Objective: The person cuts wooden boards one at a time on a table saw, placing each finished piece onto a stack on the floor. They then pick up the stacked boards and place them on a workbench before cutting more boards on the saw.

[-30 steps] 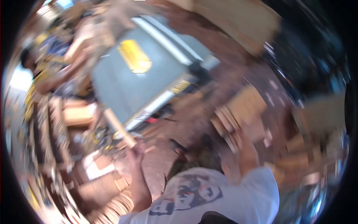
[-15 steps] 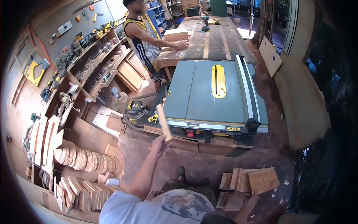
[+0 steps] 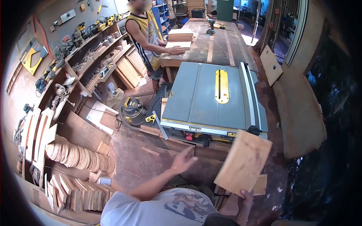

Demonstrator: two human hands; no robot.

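Note:
My right hand [image 3: 246,198] grips the lower edge of a flat, rectangular wooden board [image 3: 244,162], which is tilted up in front of the table saw [image 3: 205,96]. Fingers apart and holding nothing, my left hand [image 3: 184,162] hovers before the saw's front edge. Part of another wooden piece [image 3: 261,184] shows below and behind the board. The saw has a yellow throat plate [image 3: 221,86] and a long metal fence [image 3: 249,98] on its right side.
A co-worker [image 3: 145,41] stands at the wooden workbench [image 3: 215,45], a hand by some boards [image 3: 180,35]. A cordless drill [image 3: 210,27] stands there. A shop vacuum [image 3: 132,108] sits left of the saw. Stacked wood rounds [image 3: 79,154] and upright boards [image 3: 81,194] line the left.
My left hand has let go of a narrow wooden strip and moved right. My right hand has lifted the board from the pile at lower right. The co-worker's arm has shifted slightly.

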